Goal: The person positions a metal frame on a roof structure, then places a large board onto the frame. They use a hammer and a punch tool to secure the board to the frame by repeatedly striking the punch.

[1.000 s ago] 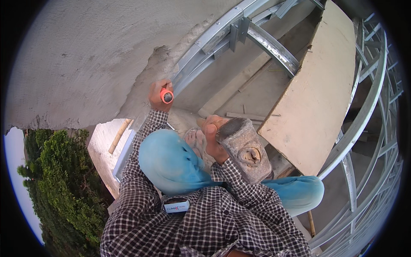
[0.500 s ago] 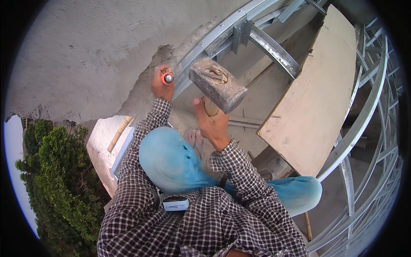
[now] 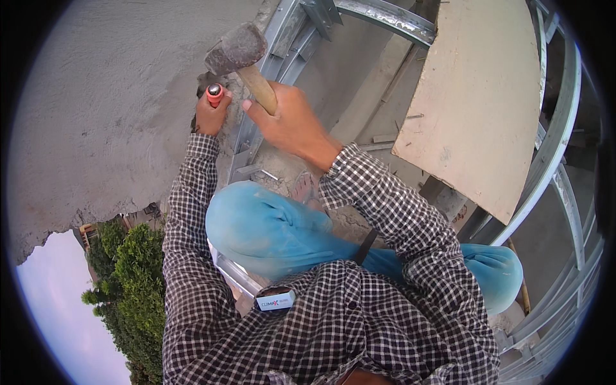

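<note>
My left hand (image 3: pixel 210 117) is wrapped round a chisel (image 3: pixel 215 94) with a red-orange grip collar and a bare steel head. It rests against the broken edge of the grey concrete wall (image 3: pixel 109 96); the chisel's tip is hidden. In my right hand (image 3: pixel 292 119) is the wooden handle of a club hammer (image 3: pixel 237 49). Its heavy, worn head hangs just above the chisel's head, apart from it in this view.
Galvanised steel channels (image 3: pixel 391 19) run beside the wall, and curved metal framing (image 3: pixel 568 128) fills the right side. A pale board (image 3: pixel 475 109) leans across it. Blue-clad knees (image 3: pixel 256 231) are below my hands. Trees (image 3: pixel 135 289) and open sky show at lower left.
The hammer has swung left and up from beside my knee to above the chisel. My left hand still grips the chisel at the wall. The whole view has shifted.
</note>
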Demonstrator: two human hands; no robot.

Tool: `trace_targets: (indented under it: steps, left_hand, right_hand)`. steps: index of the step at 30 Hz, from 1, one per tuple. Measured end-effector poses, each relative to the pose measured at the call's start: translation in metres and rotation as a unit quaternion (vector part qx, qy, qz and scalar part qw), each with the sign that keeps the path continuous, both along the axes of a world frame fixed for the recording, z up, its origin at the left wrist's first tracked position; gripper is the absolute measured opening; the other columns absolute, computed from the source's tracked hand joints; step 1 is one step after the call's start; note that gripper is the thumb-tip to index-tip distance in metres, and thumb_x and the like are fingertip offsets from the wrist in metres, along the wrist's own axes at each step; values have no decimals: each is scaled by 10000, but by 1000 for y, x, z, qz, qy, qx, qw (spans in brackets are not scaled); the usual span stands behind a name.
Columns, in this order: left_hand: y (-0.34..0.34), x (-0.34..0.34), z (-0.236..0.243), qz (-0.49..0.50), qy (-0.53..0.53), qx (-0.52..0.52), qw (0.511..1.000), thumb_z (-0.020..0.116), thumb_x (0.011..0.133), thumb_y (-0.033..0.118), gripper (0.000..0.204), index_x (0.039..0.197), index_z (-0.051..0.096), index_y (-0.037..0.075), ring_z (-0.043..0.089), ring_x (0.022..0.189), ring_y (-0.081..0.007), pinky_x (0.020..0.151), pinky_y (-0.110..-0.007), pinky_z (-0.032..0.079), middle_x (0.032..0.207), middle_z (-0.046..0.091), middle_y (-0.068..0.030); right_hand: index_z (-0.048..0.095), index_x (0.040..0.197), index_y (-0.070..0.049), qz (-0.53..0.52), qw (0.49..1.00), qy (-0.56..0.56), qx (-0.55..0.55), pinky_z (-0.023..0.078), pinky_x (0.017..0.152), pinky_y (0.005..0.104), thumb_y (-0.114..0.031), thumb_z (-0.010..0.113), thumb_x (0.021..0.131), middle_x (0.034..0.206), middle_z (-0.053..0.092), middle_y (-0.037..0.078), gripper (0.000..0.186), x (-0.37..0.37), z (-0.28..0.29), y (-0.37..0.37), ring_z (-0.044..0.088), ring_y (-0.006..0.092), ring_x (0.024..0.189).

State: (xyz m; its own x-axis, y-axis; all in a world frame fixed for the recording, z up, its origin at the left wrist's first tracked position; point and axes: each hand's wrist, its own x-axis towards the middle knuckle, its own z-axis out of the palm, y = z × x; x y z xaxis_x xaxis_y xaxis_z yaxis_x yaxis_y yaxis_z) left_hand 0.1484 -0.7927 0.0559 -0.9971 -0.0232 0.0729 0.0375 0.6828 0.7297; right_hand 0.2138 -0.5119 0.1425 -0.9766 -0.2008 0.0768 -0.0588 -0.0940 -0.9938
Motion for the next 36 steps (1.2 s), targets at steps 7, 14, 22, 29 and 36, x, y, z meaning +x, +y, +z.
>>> trace_targets:
  steps: [7, 14, 22, 29, 36]
  left_hand:
    - [-12, -13, -8, -133, -53, -11, 990, 703, 935, 185, 224, 1069, 674, 9, 644, 897, -135, 807, -315, 506, 977, 717, -67]
    - [-17, 7, -2, -124, -39, -73, 989, 670, 939, 101, 281, 1195, 645, -14, 647, 1017, -149, 885, -318, 507, 1133, 709, -81]
    - [13, 8, 24, -141, -65, -42, 987, 656, 941, 71, 240, 1167, 624, -1, 655, 1009, -145, 877, -309, 528, 1102, 697, -70]
    - [-66, 18, -22, -132, -54, -88, 986, 682, 925, 55, 184, 1097, 671, -10, 667, 1004, -160, 880, -332, 522, 1070, 716, -86]
    - [-48, 38, 3, -98, 4, 42, 994, 727, 943, 168, 187, 1013, 657, 9, 611, 865, -124, 794, -297, 511, 930, 658, -26]
  right_hand:
    - [643, 968, 56, -55, 990, 67, -115, 484, 595, 394, -235, 640, 937, 711, 642, 175, 293, -9, 17, -1, 627, 255, 625]
    - [639, 968, 79, 116, 984, -117, 70, 498, 595, 424, -201, 624, 936, 726, 672, 191, 283, 1, -56, -23, 655, 304, 637]
    - [643, 943, 76, -17, 996, -32, -82, 511, 625, 439, -179, 643, 914, 717, 663, 217, 257, 3, -11, -5, 672, 365, 660]
    - [668, 922, 63, 131, 985, -69, 91, 511, 643, 448, -190, 665, 892, 778, 677, 243, 255, 17, -52, -28, 677, 373, 710]
    - [671, 890, 52, 38, 998, -31, -32, 495, 586, 418, -213, 660, 897, 692, 661, 206, 265, 6, 0, 1, 640, 332, 583]
